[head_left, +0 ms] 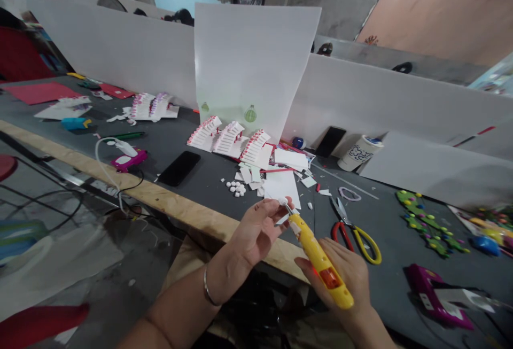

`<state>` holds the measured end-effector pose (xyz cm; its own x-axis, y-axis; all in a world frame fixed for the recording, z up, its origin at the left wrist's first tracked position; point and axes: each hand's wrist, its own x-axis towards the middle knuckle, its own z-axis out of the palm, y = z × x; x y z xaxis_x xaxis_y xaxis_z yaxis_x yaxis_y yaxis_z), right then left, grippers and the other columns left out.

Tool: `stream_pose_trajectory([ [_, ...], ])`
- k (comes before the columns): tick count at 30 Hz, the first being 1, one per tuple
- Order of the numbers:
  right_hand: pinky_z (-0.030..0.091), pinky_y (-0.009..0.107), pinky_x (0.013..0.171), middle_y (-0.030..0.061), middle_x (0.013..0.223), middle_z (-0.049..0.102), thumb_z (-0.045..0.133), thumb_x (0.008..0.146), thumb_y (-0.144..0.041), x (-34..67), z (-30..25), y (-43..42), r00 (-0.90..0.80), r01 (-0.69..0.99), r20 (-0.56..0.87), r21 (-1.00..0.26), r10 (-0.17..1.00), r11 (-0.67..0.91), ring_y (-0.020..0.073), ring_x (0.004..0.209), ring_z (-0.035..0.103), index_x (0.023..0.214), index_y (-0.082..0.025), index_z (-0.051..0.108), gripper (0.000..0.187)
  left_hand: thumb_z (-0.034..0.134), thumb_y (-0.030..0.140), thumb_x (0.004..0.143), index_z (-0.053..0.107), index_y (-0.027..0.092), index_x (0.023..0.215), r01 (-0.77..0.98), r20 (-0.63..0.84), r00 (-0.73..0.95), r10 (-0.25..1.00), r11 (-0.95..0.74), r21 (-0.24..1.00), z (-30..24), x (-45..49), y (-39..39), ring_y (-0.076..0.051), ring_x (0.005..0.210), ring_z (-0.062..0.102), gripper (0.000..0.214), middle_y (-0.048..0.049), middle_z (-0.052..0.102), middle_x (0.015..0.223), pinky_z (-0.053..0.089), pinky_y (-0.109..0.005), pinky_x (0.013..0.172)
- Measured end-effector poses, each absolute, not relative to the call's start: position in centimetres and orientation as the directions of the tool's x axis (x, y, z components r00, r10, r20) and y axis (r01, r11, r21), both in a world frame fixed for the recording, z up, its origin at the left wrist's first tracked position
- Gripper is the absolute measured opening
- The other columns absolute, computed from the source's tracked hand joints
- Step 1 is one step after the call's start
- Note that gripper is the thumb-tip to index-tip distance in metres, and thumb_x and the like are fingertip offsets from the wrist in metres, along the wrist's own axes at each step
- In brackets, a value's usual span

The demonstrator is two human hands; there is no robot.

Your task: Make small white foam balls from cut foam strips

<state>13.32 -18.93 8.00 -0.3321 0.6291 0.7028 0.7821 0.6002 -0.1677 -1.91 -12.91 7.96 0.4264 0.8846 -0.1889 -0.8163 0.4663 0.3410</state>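
Note:
My right hand [344, 279] is wrapped round a yellow hot glue gun [316, 250], its metal nozzle pointing up and away. Between the fingertips of my left hand [258, 229] is a small white ball [282, 201]. The nozzle tip is at the ball; whether they touch I cannot tell. Just beyond my left hand lie a pile of similar white balls [237, 188] and a sheet of white paper [281, 184]. Three white stepped paper models with red edging [254, 147] stand behind them. Scissors [350, 226] with one red and one yellow handle lie beside my right hand.
A black phone [179, 168] lies at the left, and another phone [331, 141] leans near a patterned cup [359, 153]. Purple power sockets [129, 160] sit on the table with cords. A tall white board [256, 60] rises behind. Green felt-like pieces [428, 223] lie at the right.

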Motion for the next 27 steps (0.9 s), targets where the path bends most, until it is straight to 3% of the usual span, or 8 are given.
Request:
stream_pose_trajectory([
  [11,0.031,0.025,0.045,-0.0032,0.051,0.045,0.058,0.088,-0.030,13.4,7.6,-19.0,-0.319,0.796,0.682,-0.184,0.658,0.577,0.0120,0.045,0.042,0.064,-0.021,0.046,0.029,0.078,0.020,0.067,0.066,0.017,0.066,-0.812,-0.168,0.435,0.885,0.466,0.350,7.6,-1.8,-12.9,-0.026,0.102,0.060,0.013,-0.0071,0.070,0.091,0.043,-0.039,0.092],
  [19,0.033,0.026,0.047,-0.0016,0.053,0.049,0.058,0.089,-0.036,14.2,7.6,-18.4,-0.284,0.825,0.695,-0.173,0.661,0.537,0.0124,0.046,0.046,0.064,-0.021,0.048,0.031,0.073,0.018,0.070,0.069,0.016,0.076,-0.802,-0.318,0.403,0.858,0.498,0.330,7.7,-2.0,-11.2,-0.018,0.094,0.061,0.008,-0.0050,0.071,0.093,0.042,-0.031,0.085],
  [23,0.035,0.026,0.049,0.0002,0.055,0.054,0.051,0.091,-0.048,16.4,6.0,-16.4,-0.167,0.936,0.691,-0.112,0.703,0.333,0.0148,0.048,0.051,0.066,-0.021,0.047,0.036,0.070,0.017,0.074,0.069,0.018,0.076,-0.778,-0.380,0.433,0.817,0.552,0.299,7.6,-2.0,-10.4,-0.013,0.088,0.062,0.003,-0.0009,0.071,0.095,0.039,-0.024,0.069],
  [27,0.029,0.027,0.046,0.0048,0.061,0.061,0.048,0.087,-0.061,18.9,3.2,-13.5,-0.005,1.000,0.537,-0.003,0.843,0.008,0.0202,0.054,0.060,0.070,-0.021,0.048,0.043,0.071,0.016,0.074,0.068,0.018,0.074,-0.760,-0.360,0.486,0.796,0.588,0.277,7.7,-2.0,-10.5,-0.012,0.086,0.061,0.004,0.0004,0.071,0.092,0.036,-0.024,0.067],
])
